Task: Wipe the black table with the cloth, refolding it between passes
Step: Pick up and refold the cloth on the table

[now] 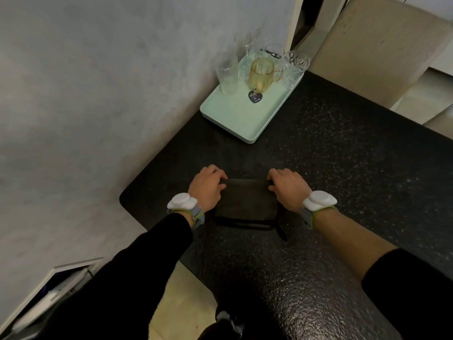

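Note:
A dark cloth [246,203], folded into a rectangle, lies flat on the black speckled table [343,168] near its left edge. My left hand [208,186] grips the cloth's far left corner, fingers curled over the edge. Gripping the far right corner the same way is my right hand [286,186]. A loose strip of the cloth trails toward me at its near right corner. Both wrists carry white sensor bands.
A pale green tray [235,116] sits at the table's far left corner, holding several clear glasses and an amber glass mug [262,73]. A grey wall [98,94] runs along the table's left side. A beige chair [375,45] stands beyond the far edge.

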Demonstrator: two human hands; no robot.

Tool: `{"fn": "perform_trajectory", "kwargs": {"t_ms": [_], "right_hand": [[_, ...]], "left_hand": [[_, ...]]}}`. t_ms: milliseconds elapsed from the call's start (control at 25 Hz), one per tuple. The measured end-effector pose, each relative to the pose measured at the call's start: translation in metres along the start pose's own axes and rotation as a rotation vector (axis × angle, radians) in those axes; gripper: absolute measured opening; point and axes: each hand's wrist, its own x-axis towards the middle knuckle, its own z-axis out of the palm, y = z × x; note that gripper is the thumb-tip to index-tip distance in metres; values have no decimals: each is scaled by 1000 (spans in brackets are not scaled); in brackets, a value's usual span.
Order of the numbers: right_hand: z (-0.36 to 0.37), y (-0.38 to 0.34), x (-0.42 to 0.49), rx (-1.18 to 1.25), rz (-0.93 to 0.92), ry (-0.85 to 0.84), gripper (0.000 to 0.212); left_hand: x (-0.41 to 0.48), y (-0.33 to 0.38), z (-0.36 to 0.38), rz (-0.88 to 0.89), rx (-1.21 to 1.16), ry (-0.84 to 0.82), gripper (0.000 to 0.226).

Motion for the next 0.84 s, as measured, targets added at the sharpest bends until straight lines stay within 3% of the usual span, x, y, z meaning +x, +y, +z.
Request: {"fn": "perform_trajectory", "kwargs": {"t_ms": [240,440,560,680,760,840], "right_hand": [[6,-4,-42,-57,-162,-15,25],[38,-4,-62,-23,-209,-81,26],[37,-5,-57,118,-136,-26,28],[36,0,-44,131,41,8,45],[39,3,-38,85,85,-64,60],[44,5,-35,75,58,-96,57]], "left_hand": [[-38,-11,1,121,-23,-156,27],[-66,-19,32,47,-90,-154,23],[-63,-12,39,-114,-208,-56,13],[-53,-9,44,-319,-285,-27,36],[-50,-7,45,-354,-295,-116,54],[-48,-4,47,-364,-287,-144,59]]}}
